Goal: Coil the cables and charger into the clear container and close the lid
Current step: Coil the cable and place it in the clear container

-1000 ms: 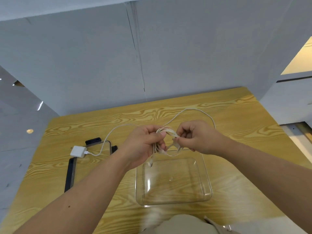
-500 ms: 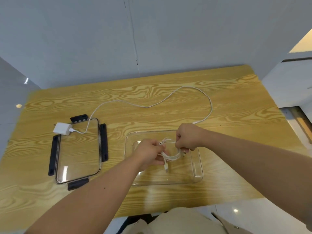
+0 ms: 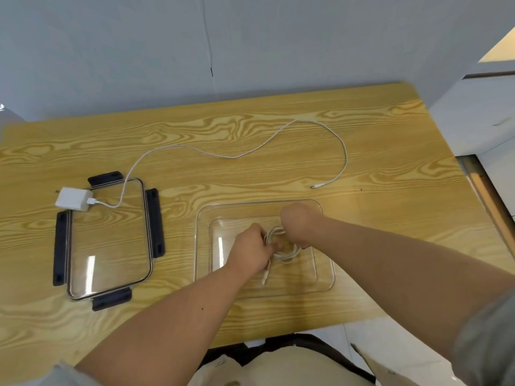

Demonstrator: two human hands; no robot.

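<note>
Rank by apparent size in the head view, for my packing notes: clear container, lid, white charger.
1. clear container, though the lid looks close to it, so this order is unsure.
2. lid.
3. white charger, clearly smallest.

Single head-worn wide-angle view, looking forward and steeply down from near edge of yellow wood-grain surface. Close over both forearms; whole surface framed, grey wall beyond far edge.

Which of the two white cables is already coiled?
The coiled cable, held by both hands over the clear container. The other cable lies loose across the table, plugged into the charger.
</note>
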